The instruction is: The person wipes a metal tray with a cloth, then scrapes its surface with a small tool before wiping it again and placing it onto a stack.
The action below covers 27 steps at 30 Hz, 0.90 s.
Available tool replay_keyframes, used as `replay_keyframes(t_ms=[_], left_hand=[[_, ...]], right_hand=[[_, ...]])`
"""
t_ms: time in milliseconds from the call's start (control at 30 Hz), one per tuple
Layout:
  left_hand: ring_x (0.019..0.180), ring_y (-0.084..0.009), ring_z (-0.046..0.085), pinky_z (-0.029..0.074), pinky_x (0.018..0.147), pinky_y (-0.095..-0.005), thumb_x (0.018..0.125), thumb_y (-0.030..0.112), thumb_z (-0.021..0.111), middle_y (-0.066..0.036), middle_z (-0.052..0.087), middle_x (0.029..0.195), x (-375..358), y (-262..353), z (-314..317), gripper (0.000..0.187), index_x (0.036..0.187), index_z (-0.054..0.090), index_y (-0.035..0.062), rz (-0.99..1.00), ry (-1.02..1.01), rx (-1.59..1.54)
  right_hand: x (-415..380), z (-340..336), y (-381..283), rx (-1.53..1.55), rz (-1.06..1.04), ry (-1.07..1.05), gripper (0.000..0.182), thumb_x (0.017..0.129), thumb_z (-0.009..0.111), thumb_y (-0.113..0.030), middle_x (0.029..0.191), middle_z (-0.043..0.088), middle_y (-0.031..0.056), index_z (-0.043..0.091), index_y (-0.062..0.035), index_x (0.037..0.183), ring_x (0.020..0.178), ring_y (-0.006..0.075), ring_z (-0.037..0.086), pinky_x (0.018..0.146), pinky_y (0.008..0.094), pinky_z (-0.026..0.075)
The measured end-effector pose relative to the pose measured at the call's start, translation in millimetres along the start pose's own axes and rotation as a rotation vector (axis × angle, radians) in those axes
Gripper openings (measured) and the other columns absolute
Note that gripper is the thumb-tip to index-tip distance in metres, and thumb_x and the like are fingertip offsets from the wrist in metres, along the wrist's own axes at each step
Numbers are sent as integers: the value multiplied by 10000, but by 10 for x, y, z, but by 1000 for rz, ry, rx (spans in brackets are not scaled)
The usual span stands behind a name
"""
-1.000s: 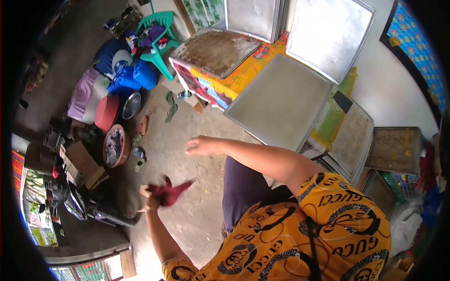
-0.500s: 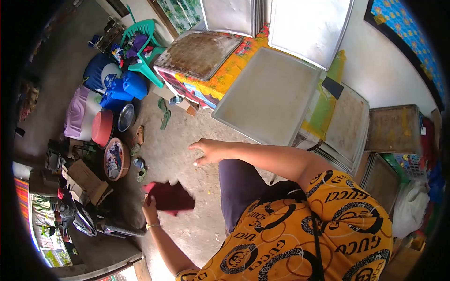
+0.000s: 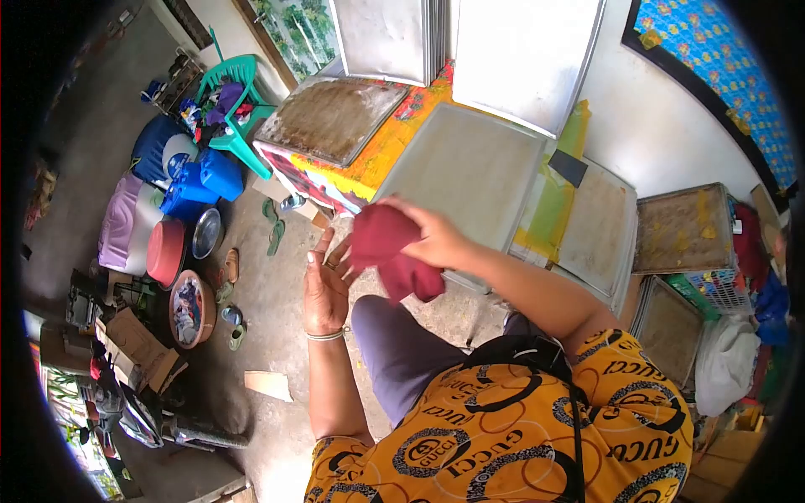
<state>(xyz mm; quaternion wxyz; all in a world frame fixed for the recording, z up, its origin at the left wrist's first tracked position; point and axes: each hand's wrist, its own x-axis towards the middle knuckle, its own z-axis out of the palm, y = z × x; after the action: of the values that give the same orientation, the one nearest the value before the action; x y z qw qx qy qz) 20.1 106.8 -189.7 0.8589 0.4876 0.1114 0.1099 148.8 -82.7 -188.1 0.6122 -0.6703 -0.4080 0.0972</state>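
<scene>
A crumpled maroon cloth (image 3: 390,243) hangs in front of me, gripped by my right hand (image 3: 436,239). My left hand (image 3: 325,289), with a bracelet at the wrist, is raised just left of the cloth. Its fingers are spread and hold nothing, their tips close to the cloth's edge. Behind the cloth a large flat metal tray (image 3: 465,168) lies on the table, and a browned, stained tray (image 3: 331,117) lies further left.
Bright metal sheets (image 3: 524,63) lean against the wall. A green chair (image 3: 243,109) with clothes, a basin of laundry (image 3: 193,306) and several slippers stand to the left. A cardboard piece (image 3: 268,386) lies on the floor. More trays (image 3: 595,226) are stacked on the right.
The maroon cloth has moved from my left hand, low on the left, up into my right hand. Both hands have come together in front of the tray. My left hand has opened.
</scene>
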Motion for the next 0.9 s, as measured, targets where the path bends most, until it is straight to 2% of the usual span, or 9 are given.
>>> replay_keyframes(t_ms=[67, 167, 333, 433, 467, 567, 600, 733, 900], left_hand=[[1187, -326, 459, 335, 989, -470, 901, 552, 441, -150, 424, 1377, 254, -271, -193, 666, 1386, 376, 99, 7, 242, 193], [1160, -381, 450, 334, 967, -547, 877, 545, 464, -179, 376, 1385, 509, -813, -515, 739, 1434, 257, 105, -289, 453, 85], [1219, -441, 406, 322, 992, -570, 894, 606, 378, -240, 331, 1400, 803, -1272, -305, 766, 1426, 216, 79, -389, 381, -90], [1258, -371, 385, 317, 1037, -495, 931, 566, 354, -180, 326, 1423, 1189, -1562, -352, 712, 1433, 216, 80, -148, 314, -272], [1272, -347, 374, 313, 1052, -472, 943, 550, 347, -160, 322, 1431, 1307, -1645, -377, 689, 1431, 223, 80, -39, 274, -332], [1270, -292, 382, 302, 1076, -422, 959, 511, 348, -109, 353, 1420, 1420, -1554, -152, 613, 1401, 280, 91, 91, 356, -298], [1232, -297, 423, 329, 1059, -445, 954, 492, 380, -113, 397, 1384, 1443, -1568, -174, 579, 1374, 308, 101, 100, 323, -343], [1124, -297, 505, 450, 946, -439, 963, 409, 418, -132, 481, 1274, 1524, -1586, -355, 483, 1323, 362, 91, 76, 323, -399], [1073, -277, 533, 470, 915, -429, 953, 380, 459, -137, 510, 1220, 1462, -1520, -297, 487, 1313, 375, 63, 38, 412, -320]], right_hand=[[-75, -472, 108, -2, 80, 209, 624, 746, 673, -50, 1202, 572, 127, 433, -29, 1322, 1089, 197, 561, 948, 321, 440], [-177, -1241, 344, 17, 182, 514, 612, 752, 686, -76, 1142, 607, 145, 436, 8, 1304, 1039, 208, 591, 898, 327, 473], [-264, -2182, 891, -464, 337, 719, 725, 761, 707, -330, 1245, 525, 246, 406, 3, 1331, 1146, 378, 520, 975, 397, 414], [-193, -2240, 1431, -955, 551, 699, 866, 763, 640, -533, 1384, 331, 315, 345, 6, 1373, 1280, 488, 314, 1065, 484, 280], [-161, -2248, 1533, -1089, 647, 524, 952, 780, 538, -650, 1455, 154, 323, 264, 5, 1413, 1332, 518, 153, 1088, 550, 177], [-2, -2088, 1799, -1397, 586, 328, 944, 794, 483, -679, 1462, 164, 304, 237, -29, 1433, 1338, 504, 164, 1073, 594, 171], [105, -2025, 1760, -1385, 598, 297, 856, 810, 455, -676, 1483, 161, 259, 222, -170, 1461, 1344, 491, 169, 1070, 598, 185], [557, -2013, 1732, -1258, 774, 196, 622, 844, 451, -624, 1439, 297, 184, 353, -356, 1396, 1283, 433, 307, 1016, 624, 259], [1213, -2008, 2010, -1336, 826, 266, 581, 849, 453, -605, 1355, 381, 156, 417, -341, 1366, 1234, 381, 352, 966, 595, 312]])
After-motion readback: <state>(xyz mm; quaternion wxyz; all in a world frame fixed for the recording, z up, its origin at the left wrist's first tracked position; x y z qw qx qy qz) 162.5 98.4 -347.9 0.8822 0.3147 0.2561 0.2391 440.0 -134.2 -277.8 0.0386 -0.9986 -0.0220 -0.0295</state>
